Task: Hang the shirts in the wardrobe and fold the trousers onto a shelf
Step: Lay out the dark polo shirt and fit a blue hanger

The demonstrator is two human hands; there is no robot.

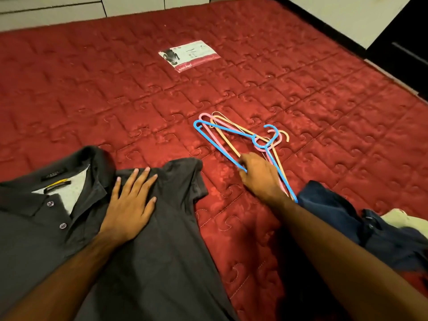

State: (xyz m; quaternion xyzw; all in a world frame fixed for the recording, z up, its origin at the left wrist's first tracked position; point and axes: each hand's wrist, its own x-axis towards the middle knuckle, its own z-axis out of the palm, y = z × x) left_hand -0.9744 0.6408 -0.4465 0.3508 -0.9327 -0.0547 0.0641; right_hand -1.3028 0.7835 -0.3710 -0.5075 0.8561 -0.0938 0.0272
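A dark grey polo shirt [139, 228] was seen spread collar-up on a red quilted mattress [92, 93], pressed flat by the left hand [129, 205], whose grip was released, fingers straight and splayed just beside the open collar. Two buttons and a yellow neck tag were shown at the placket, and one short sleeve was laid out toward the right hand [259, 174]. The right grip was closed around the lower bar of a blue hanger [222, 129], though the fingertips were hidden beneath the hand. The blue hanger was found topmost in a loose stack with a pink hanger [205, 117] and an orange hanger [229, 141], their hooks overlapping just beyond that grip. A strip of bare mattress was left between the two grips, and a wide stretch of open mattress was left beyond the hangers as far as a printed label [190, 55]. Just outside the right wrist, a heap of dark blue clothing [342, 218] was piled against the hangers' ends, with a pale garment [403, 220] lying at the frame's edge. The mattress's far edge was bordered by white cabinet fronts [58, 10], its right edge by dark flooring [398, 54].
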